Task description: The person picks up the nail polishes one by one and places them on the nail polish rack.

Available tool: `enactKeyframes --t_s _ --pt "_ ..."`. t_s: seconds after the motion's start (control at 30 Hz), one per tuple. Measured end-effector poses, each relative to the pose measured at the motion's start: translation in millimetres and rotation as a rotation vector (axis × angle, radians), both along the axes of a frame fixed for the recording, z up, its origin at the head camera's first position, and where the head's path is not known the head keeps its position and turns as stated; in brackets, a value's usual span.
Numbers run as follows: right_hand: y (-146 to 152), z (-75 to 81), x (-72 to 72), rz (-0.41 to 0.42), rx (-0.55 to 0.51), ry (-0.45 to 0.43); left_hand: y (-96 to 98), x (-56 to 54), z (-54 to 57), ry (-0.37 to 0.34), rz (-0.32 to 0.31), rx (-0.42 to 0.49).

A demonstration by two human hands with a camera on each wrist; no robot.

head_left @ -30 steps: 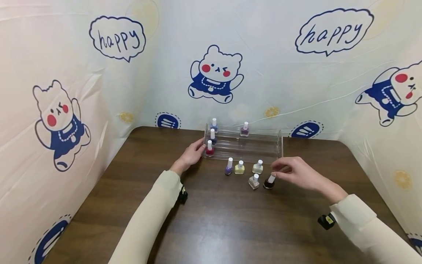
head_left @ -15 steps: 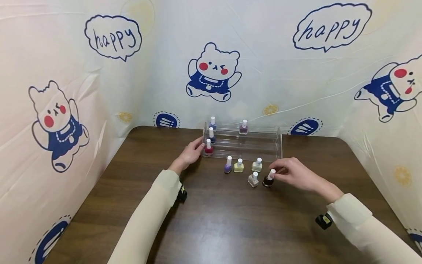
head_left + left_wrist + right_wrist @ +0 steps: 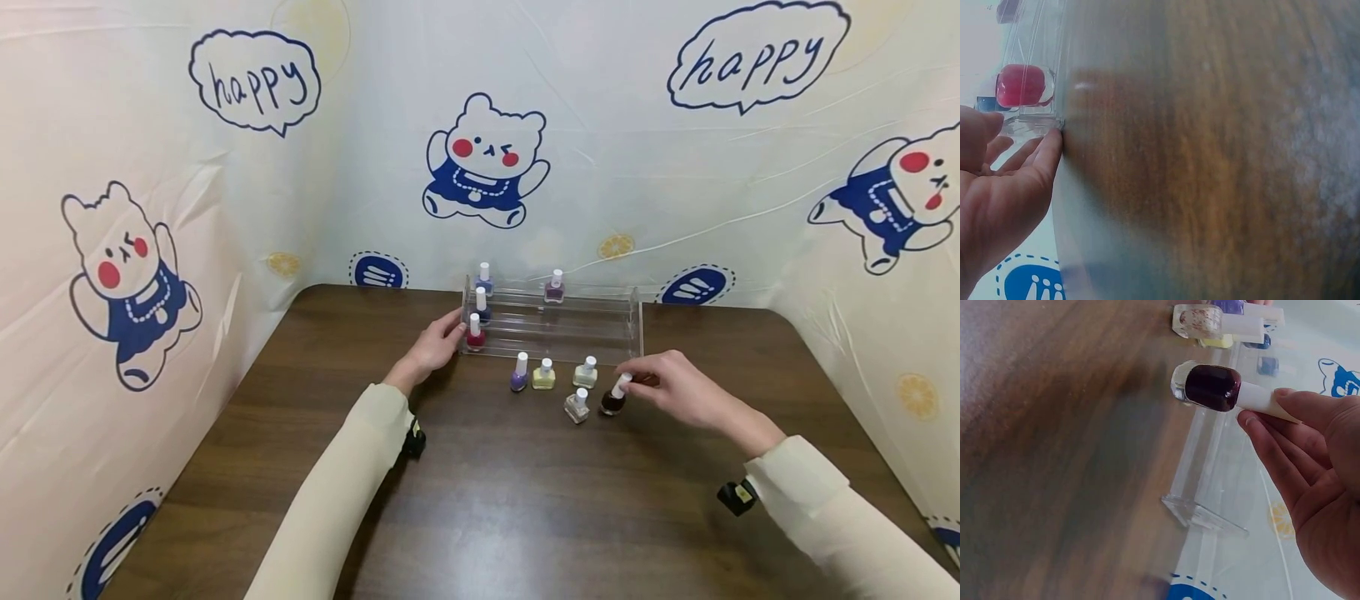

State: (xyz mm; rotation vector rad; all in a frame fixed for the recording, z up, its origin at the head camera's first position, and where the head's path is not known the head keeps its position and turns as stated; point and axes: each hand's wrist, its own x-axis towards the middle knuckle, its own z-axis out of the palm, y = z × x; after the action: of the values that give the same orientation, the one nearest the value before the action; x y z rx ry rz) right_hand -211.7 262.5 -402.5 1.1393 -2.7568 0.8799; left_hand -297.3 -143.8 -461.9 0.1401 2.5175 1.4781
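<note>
My right hand (image 3: 671, 387) pinches the white cap of a dark nail polish bottle (image 3: 1212, 387) between thumb and fingers. The bottle is tilted, low over the table. At the left end of the clear tiered rack (image 3: 577, 337), my left hand (image 3: 433, 346) touches the side panel with its fingertips. The rack bears a red bottle (image 3: 1022, 85), a dark blue bottle (image 3: 483, 312), a light blue bottle (image 3: 484, 283) and a plum bottle (image 3: 554, 289). In front of it stand a purple bottle (image 3: 519, 379), a yellow bottle (image 3: 543, 377), a pale bottle (image 3: 585, 375) and a glittery bottle (image 3: 577, 408).
A brown wooden table (image 3: 480, 500) lies under everything. Printed cloth (image 3: 600, 150) hangs behind it and at both sides. The rack stands near the table's back edge, its right end panel (image 3: 1204, 515) close to my right hand.
My right hand and the dark bottle's tilt have shifted slightly, with the fingers now on its cap. My left hand stays at the rack's end. The head view has moved a little.
</note>
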Motion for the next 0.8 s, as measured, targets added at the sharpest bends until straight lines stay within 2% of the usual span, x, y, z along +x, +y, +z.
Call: enactKeyframes --t_s 0.17,0.6,0.8 --pt "1.9 6.5 -4.0 -0.002 0.013 0.053 0.2 -0.2 0.2 -0.007 0.006 -0.005" --pt "4.3 15.5 -15.0 -0.027 0.049 0.074 0.9 0.8 1.7 -0.013 0.006 0.002" --pt "4.6 19.8 -17.8 -0.023 0.037 0.111 1.6 1.2 3.2 -0.015 0.009 -0.003"
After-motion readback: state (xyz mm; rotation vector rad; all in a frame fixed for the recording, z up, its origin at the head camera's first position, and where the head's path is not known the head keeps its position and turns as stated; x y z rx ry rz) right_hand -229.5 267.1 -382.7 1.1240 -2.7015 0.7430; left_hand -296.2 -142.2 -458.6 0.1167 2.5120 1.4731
